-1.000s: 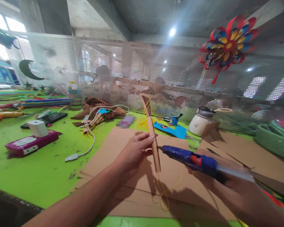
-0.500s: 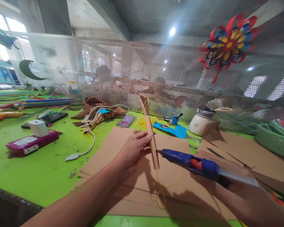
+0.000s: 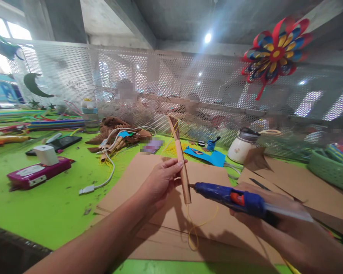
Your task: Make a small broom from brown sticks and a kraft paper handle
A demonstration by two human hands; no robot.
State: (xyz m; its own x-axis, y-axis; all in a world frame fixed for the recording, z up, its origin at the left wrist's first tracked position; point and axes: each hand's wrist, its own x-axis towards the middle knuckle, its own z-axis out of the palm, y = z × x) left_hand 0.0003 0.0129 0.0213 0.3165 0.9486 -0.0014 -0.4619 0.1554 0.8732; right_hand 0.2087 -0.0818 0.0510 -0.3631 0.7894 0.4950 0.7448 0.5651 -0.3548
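Observation:
Between thumb and fingers, my left hand point(image 3: 168, 175) pinches a narrow rolled tube of brown kraft paper point(image 3: 185, 185), held nearly upright with its top end flared. Yellow string point(image 3: 194, 232) trails from the tube's lower end and loops over the paper beneath. My right hand point(image 3: 263, 213) is wrapped around a blue glue gun point(image 3: 228, 196) with a clear glue stick point(image 3: 288, 212) jutting from its back. The gun's nozzle sits at the right edge of the tube, near its lower end. Under both hands lie stacked brown paper sheets point(image 3: 148, 243).
On the green table point(image 3: 60, 220) stand a purple power strip point(image 3: 40, 173) with a white charger, a USB cable point(image 3: 87, 189) and a pile of crumpled brown paper pieces point(image 3: 125, 133). Behind are blue paper point(image 3: 214, 157), a white jug point(image 3: 241, 146) and a green basket point(image 3: 328, 171).
The glue gun's nozzle has slid slightly down along the tube's edge. The tube has turned slightly in my left hand, which otherwise stays in place.

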